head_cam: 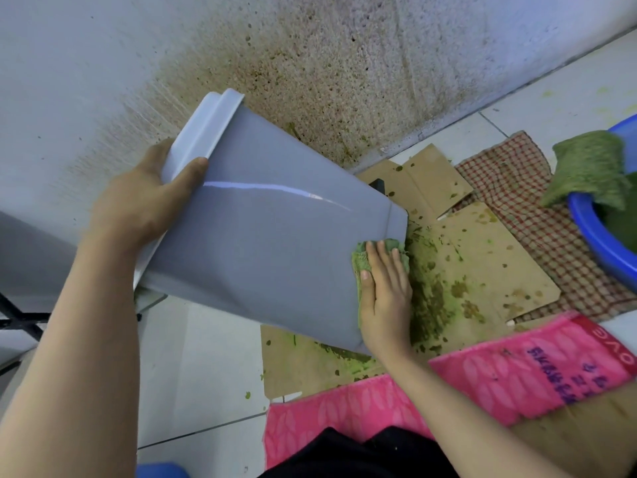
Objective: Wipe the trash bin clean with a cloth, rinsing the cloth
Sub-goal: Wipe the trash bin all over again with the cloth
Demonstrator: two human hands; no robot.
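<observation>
Head view is showing a grey trash bin (269,236) tipped over at centre frame, its rim pointing to the upper left and its base pointing to the lower right, over a sheet of cardboard (482,257) on the floor (193,374).

The left hand (148,201) is gripping the bin's rim at left of centre, with the thumb wrapping onto the outer face and the fingers going out of sight behind the lip. This grip appears to be steadying the bin at a slant so that its broad side is facing the person.

The right hand (386,294) is lying flat with straight fingers, pressing a green cloth (360,260) against the bin's side just short of the base edge. The flat palm is probably spreading pressure for a wiping stroke.

Most of the grey face is looking clean and glossy. Green residue is lying thickly on the cardboard right beside the base, so the lower edge is judged to be the part now under work. Whether the base is resting on the cardboard cannot be told.

A blue basin (593,229) is sitting at the right edge of the frame with a second green rag (589,167) draped over its rim, likely placed within reach for rinsing. A checked cloth (510,188) is lying under it, and a pink towel (517,374) is spreading across the lower right. The wall (310,46) across the top is carrying brown-green spatter.
</observation>
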